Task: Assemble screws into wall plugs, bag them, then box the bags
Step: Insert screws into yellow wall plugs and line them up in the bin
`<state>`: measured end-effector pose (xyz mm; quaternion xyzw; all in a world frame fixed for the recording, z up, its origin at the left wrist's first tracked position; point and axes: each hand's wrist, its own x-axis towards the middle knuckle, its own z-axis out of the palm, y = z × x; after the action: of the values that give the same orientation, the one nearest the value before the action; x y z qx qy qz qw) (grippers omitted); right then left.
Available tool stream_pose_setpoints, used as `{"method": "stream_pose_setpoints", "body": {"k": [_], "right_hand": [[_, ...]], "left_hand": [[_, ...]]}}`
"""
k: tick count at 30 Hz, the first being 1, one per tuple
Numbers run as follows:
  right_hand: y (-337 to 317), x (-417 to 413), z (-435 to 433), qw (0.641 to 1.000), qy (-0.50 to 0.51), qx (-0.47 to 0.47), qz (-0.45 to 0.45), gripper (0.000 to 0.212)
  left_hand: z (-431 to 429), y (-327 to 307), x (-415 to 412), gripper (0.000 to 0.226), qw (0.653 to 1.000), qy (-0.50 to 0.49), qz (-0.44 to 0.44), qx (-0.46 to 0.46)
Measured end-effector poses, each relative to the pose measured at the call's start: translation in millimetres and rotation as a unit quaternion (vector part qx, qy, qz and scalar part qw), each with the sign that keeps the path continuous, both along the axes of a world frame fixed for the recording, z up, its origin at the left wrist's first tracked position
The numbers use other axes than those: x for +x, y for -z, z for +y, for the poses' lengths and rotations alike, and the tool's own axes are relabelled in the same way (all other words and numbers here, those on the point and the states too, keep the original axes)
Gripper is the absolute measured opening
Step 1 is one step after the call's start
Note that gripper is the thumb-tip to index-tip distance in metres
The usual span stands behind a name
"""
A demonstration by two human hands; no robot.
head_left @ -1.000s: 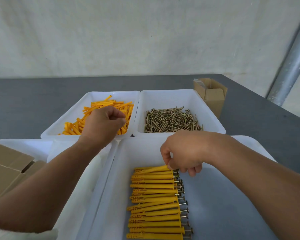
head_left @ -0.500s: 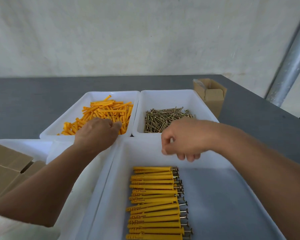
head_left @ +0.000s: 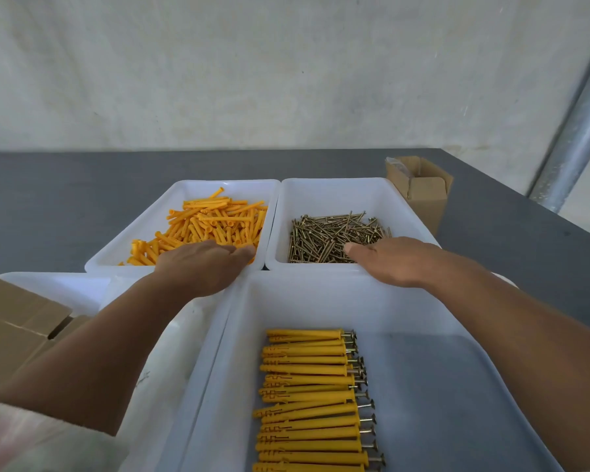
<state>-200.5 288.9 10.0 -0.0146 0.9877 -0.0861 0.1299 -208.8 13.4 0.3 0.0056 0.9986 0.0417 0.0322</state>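
Loose orange wall plugs (head_left: 215, 219) fill the back-left white tray (head_left: 191, 185). Brass screws (head_left: 331, 233) lie heaped in the back-right white tray (head_left: 338, 183). My left hand (head_left: 201, 267) reaches over the near rim of the plug tray, its fingers stretched out onto the plugs. My right hand (head_left: 389, 262) reaches over the near rim of the screw tray, thumb pointing at the heap and fingers hidden under the hand. A neat row of assembled plugs with screws (head_left: 307, 396) lies in the large front tray (head_left: 321, 301).
A small open cardboard box (head_left: 423, 195) stands at the back right on the grey table (head_left: 48, 199). Flat cardboard boxes (head_left: 11, 321) sit at the left beside another white tray (head_left: 48, 284). A metal pole (head_left: 579, 137) rises at the right.
My right hand left the row of assembled plugs and moved up to the screw tray. My left hand opened from a curled pose and stretched flat onto the plugs.
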Motion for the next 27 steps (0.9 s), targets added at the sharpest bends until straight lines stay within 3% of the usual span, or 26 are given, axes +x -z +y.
{"method": "stream_pose_setpoints", "body": {"k": [11, 27], "right_hand": [[5.6, -8.7, 3.9, 0.999, -0.024, -0.020, -0.007, 0.069], [1.4, -5.7, 2.2, 0.999, -0.024, -0.035, -0.021, 0.061]], "left_hand": [[-1.0, -2.3, -2.8, 0.065, 0.998, 0.022, -0.037, -0.045], [-1.4, -2.8, -4.8, 0.047, 0.998, 0.035, -0.044, -0.013]]}}
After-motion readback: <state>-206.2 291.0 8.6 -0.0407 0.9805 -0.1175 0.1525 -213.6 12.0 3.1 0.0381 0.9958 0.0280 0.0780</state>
